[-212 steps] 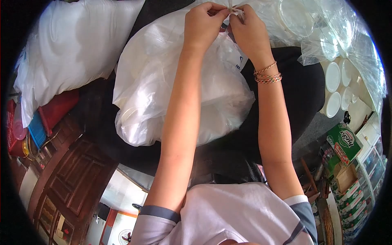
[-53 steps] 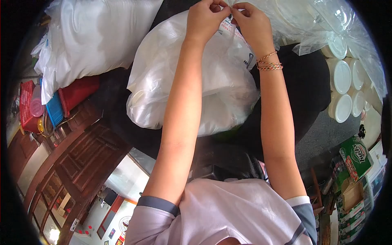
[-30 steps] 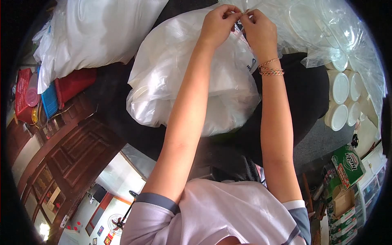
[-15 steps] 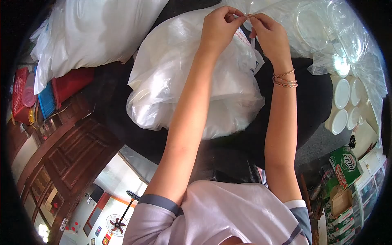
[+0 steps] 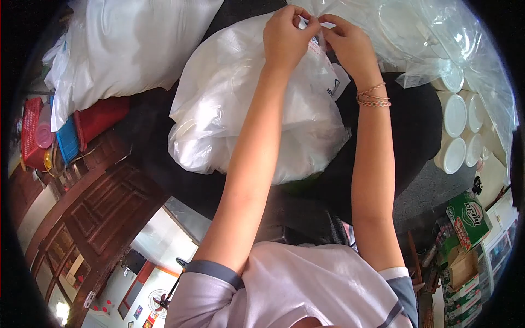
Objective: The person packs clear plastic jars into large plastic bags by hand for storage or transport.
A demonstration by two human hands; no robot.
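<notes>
Near the top of the view, my left hand (image 5: 287, 37) pinches the gathered edge of a clear plastic bag (image 5: 377, 24). Close beside it, my right hand (image 5: 350, 45) pinches the same gathered plastic, with the fingertips of both hands almost touching. The clear bag spreads to the upper right over stacked round tubs with white lids (image 5: 455, 116). Under my forearms, a translucent white bag (image 5: 219, 104) rests on my lap, with a printed label (image 5: 334, 82) near my right hand. What lies inside the white bag is hard to make out.
A large white sack (image 5: 136, 44) stands at the upper left, above red baskets (image 5: 101, 121) and a blue one (image 5: 66, 139). Dark wooden doors (image 5: 109, 213) and a fan (image 5: 161, 299) are at the lower left. Green cartons (image 5: 469, 218) sit at the lower right.
Both hands have shifted slightly left in the view, still pinching the plastic. The tubs at the right show a little more from under the clear bag.
</notes>
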